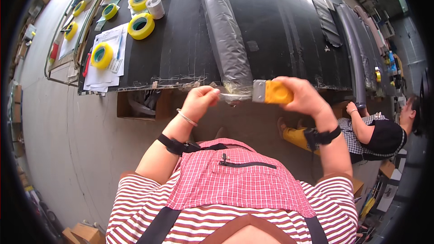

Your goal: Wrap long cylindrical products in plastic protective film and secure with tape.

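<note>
A long roll wrapped in dark plastic film lies across the black table, its near end at the front edge. Clear tape runs across that near end, somewhat crumpled. On its left side my left hand is closed in a pinch at the strip's end. To the right, my right hand grips a tape dispenser with a yellow roll and a grey front piece, close beside the wrapped roll's end. My right fingers wrap round the dispenser's far side, partly hidden.
Several yellow tape rolls, small white rolls and papers occupy the table's left part. A cardboard box is under the table edge. At the right, a co-worker handles another dark wrapped roll.
</note>
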The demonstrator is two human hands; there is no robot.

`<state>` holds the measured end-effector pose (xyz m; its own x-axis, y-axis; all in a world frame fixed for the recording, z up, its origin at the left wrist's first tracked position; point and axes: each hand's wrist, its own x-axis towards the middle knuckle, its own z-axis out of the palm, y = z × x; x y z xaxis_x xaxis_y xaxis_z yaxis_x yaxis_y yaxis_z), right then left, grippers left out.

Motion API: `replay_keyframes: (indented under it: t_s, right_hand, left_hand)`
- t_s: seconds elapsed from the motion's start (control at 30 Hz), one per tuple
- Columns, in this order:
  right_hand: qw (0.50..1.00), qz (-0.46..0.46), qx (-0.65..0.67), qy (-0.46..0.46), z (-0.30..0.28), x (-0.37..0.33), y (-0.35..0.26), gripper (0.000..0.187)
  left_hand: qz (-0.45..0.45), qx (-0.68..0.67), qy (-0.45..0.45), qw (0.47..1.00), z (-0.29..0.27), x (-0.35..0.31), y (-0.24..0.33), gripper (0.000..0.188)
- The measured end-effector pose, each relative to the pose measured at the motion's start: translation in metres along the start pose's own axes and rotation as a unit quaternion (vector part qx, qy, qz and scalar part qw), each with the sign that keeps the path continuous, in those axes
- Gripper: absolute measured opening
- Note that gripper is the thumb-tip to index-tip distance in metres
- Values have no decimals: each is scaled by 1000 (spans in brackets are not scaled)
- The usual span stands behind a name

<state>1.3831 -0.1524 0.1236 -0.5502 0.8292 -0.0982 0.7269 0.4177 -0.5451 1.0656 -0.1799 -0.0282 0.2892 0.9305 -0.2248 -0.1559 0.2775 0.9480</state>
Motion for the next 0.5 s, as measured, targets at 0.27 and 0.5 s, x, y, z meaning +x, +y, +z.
replay_keyframes:
  t_s: [0.27,0.5]
  right_hand:
    - [987,-14,-102,-123,10,54,85,67]
    - [988,15,-71,-139,18,58,66,65]
  left_hand:
    - [-177,205,73,960,10,50,-60,36]
    - [57,283,141,947,27,14,-23,56]
